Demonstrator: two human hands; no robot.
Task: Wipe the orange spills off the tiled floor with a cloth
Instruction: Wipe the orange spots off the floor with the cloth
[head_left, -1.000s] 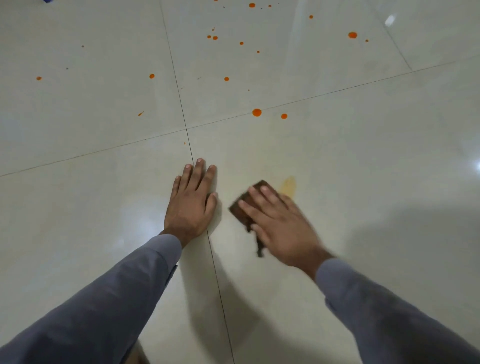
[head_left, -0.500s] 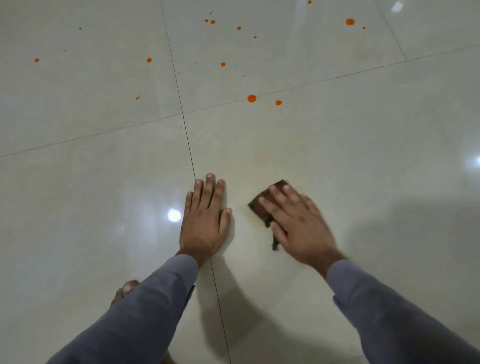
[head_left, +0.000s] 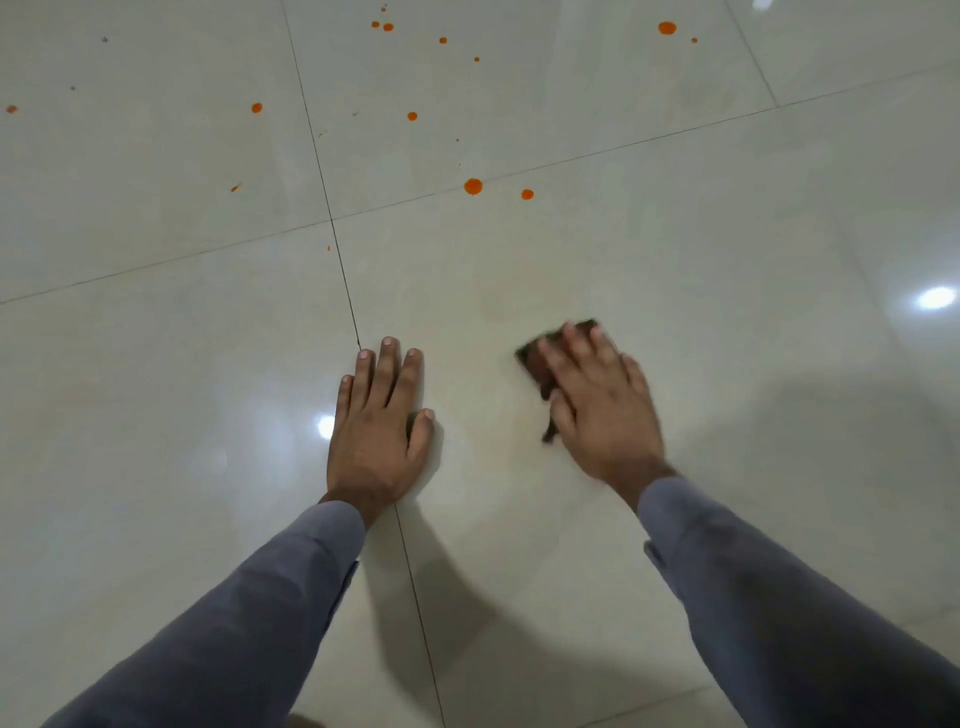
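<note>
1. At the bottom of the frame we see two grey sleeves (head_left: 234, 623) reaching up from the lower left and lower right corners, casting soft shadows on the floor (head_left: 727, 260) beneath them.
2. At centre, the left hand (head_left: 376, 426) lies flat on the floor, its fingers (head_left: 387, 364) straight and close together, holding nothing; it sits across the dark grout line (head_left: 415, 597) that runs up the frame.
3. Right of centre, the right hand (head_left: 602, 405) presses a dark brown cloth (head_left: 535, 358) onto the floor with fingers extended over it. The cloth shows at the fingertips and along the thumb side; both hand and cloth are blurred.
4. The floor is large, glossy, pale cream tiles with thin dark joints meeting just above the left hand. Bright light reflections (head_left: 935, 298) show at the right edge and beside the left hand.
5. Further up, a large orange drop (head_left: 472, 186) sits on a grout line, with a smaller one just right of it.
6. Across the top of the frame, smaller orange spots (head_left: 667, 27) are scattered from upper left to upper right, well apart from the cloth.
</note>
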